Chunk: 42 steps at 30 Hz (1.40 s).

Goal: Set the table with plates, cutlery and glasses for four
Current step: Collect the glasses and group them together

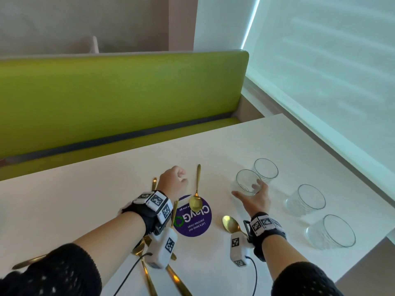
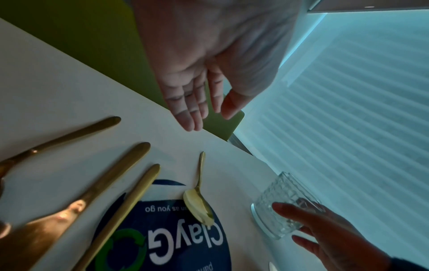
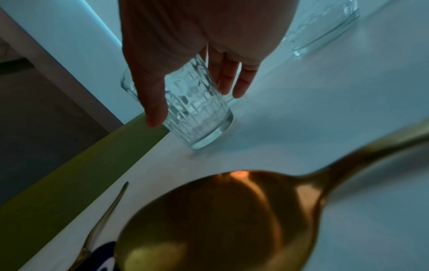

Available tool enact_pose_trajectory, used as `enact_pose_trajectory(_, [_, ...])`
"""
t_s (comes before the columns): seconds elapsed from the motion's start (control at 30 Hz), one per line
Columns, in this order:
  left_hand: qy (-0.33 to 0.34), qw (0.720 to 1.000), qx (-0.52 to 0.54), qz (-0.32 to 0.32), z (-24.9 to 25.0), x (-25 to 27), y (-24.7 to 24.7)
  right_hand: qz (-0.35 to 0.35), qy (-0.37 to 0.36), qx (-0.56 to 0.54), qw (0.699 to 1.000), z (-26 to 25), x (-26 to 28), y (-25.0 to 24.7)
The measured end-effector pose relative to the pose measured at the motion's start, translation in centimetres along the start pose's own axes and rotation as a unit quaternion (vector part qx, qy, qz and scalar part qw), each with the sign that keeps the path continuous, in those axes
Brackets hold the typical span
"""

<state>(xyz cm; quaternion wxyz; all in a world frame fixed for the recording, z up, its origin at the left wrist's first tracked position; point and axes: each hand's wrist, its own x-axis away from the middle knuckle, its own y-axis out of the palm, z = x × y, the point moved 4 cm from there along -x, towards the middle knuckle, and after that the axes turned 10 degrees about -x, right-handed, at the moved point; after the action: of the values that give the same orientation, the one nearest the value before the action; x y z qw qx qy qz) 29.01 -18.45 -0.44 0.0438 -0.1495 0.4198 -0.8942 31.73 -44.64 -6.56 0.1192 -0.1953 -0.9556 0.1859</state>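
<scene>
Clear patterned glasses stand on the white table [image 1: 96, 189]. My right hand [image 1: 248, 189] holds one glass [image 1: 245, 178], thumb on its left and fingers on its right; the right wrist view shows that glass [image 3: 199, 117] with its base on the table. Another glass [image 1: 266, 170] stands just behind it, and two more [image 1: 307, 199] [image 1: 331, 231] stand along the right edge. My left hand [image 1: 179, 177] hovers over the table with relaxed fingers [image 2: 192, 117] and holds nothing. A small gold spoon [image 1: 196, 201] lies to its right. A large gold spoon [image 1: 230, 224] lies under my right wrist.
A round purple sticker [image 1: 192, 223] sits under the small spoon's bowl. Several more pieces of gold cutlery [image 2: 120, 172] lie under and beside my left forearm. A green bench [image 1: 106, 92] runs along the table's far side, and a window blind [image 1: 320, 60] hangs on the right.
</scene>
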Motion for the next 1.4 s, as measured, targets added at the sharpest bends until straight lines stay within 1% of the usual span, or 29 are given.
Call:
enact_pose_trajectory(0.1, [0.012, 1.000, -0.002, -0.002, 0.5, 0.0, 1.0, -0.003, -0.013, 0.014, 1.000, -0.2, 0.1, 0.3])
enact_pose_trajectory(0.2, [0.041, 0.998, -0.007, -0.050, 1.5, 0.4, 2.7, -0.031, -0.032, 0.023, 0.999, -0.6, 0.5, 0.8])
enact_pose_trajectory(0.27, [0.066, 0.992, -0.014, -0.106, 2.2, 0.7, 3.9, -0.074, -0.043, 0.021, 0.996, -1.2, 1.1, 1.3])
enact_pose_trajectory(0.33, [0.079, 0.985, -0.012, -0.154, 2.8, 1.0, 5.1, -0.134, -0.046, 0.002, 0.990, -2.0, 1.8, 1.9])
enact_pose_trajectory(0.4, [0.084, 0.981, -0.006, -0.176, 3.3, 1.1, 5.8, -0.189, -0.038, -0.035, 0.981, -2.8, 2.3, 2.2])
enact_pose_trajectory(0.5, [0.099, 0.982, 0.021, -0.160, 4.1, 1.3, 6.0, -0.252, -0.011, -0.102, 0.962, -3.6, 2.7, 2.4])
enact_pose_trajectory(0.57, [0.105, 0.984, 0.040, -0.141, 4.4, 1.5, 6.0, -0.275, 0.004, -0.138, 0.952, -3.8, 2.8, 2.3])
enact_pose_trajectory(0.63, [0.098, 0.985, 0.052, -0.134, 4.5, 1.6, 6.2, -0.295, 0.030, -0.167, 0.940, -3.5, 2.7, 2.1])
enact_pose_trajectory(0.73, [0.075, 0.988, 0.056, -0.120, 4.4, 1.7, 6.5, -0.317, 0.054, -0.159, 0.933, -3.0, 2.3, 1.5])
enact_pose_trajectory(0.8, [0.050, 0.991, 0.066, -0.103, 4.2, 1.5, 6.2, -0.301, 0.057, -0.100, 0.947, -2.5, 1.4, 0.5])
enact_pose_trajectory(0.83, [0.036, 0.993, 0.070, -0.093, 4.0, 1.3, 5.9, -0.278, 0.058, -0.058, 0.957, -2.0, 0.7, -0.2])
enact_pose_trajectory(0.93, [0.009, 0.995, 0.080, -0.064, 3.1, 0.2, 5.0, -0.171, 0.086, 0.055, 0.980, 0.2, -2.1, -2.8])
enact_pose_trajectory(1.0, [-0.004, 0.995, 0.084, -0.050, 2.5, -0.4, 4.4, -0.102, 0.104, 0.081, 0.986, 1.0, -3.8, -4.0])
enact_pose_trajectory(1.1, [-0.018, 0.995, 0.091, -0.031, 1.8, -1.2, 3.5, -0.046, 0.101, 0.085, 0.990, 0.6, -5.3, -4.4])
enact_pose_trajectory(1.23, [-0.035, 0.994, 0.102, -0.021, 0.7, -1.8, 2.8, -0.031, 0.089, 0.056, 0.994, 0.4, -6.4, -3.1])
enact_pose_trajectory(1.4, [-0.045, 0.994, 0.094, -0.009, -0.5, -2.2, 1.9, 0.014, 0.067, 0.026, 0.997, 0.7, -6.8, -1.9])
